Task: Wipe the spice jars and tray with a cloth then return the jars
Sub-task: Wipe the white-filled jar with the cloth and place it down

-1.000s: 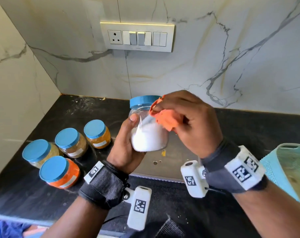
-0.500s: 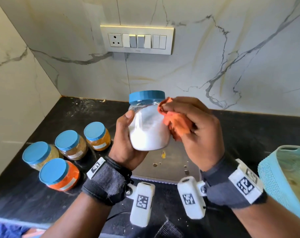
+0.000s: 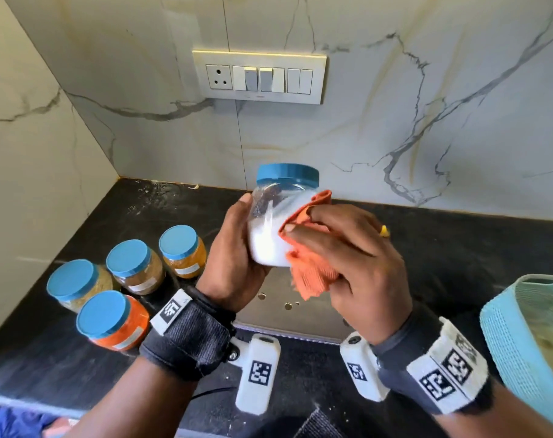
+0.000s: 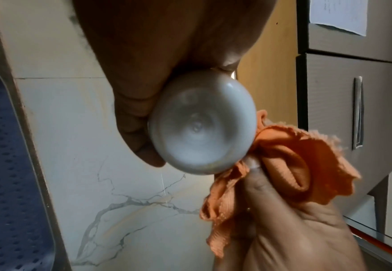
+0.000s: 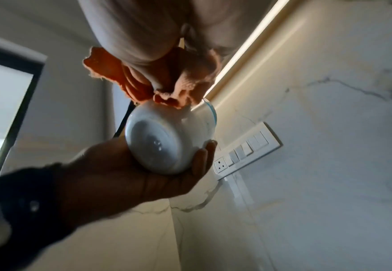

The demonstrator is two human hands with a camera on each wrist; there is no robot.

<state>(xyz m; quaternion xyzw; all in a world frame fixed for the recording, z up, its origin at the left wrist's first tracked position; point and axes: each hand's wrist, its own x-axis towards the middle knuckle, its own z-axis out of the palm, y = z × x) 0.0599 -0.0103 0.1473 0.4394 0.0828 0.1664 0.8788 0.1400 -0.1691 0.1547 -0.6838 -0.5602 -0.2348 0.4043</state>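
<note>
Jar [image 3: 276, 229]: clear, blue lid, white powder about two-thirds up, held upright above the tray [image 3: 300, 317]. Left hand [image 3: 234, 260] grip wrapped round its side. Right hand [image 3: 351, 260] grip bunched on orange cloth [image 3: 310, 276], pressed to the jar's right wall. Four blue-lidded jars [image 3: 126, 270] stand left on the black table [image 3: 458, 248]. Marble walls, switch panel [image 3: 259, 77], blue basket [image 3: 506, 336] at right.
</note>
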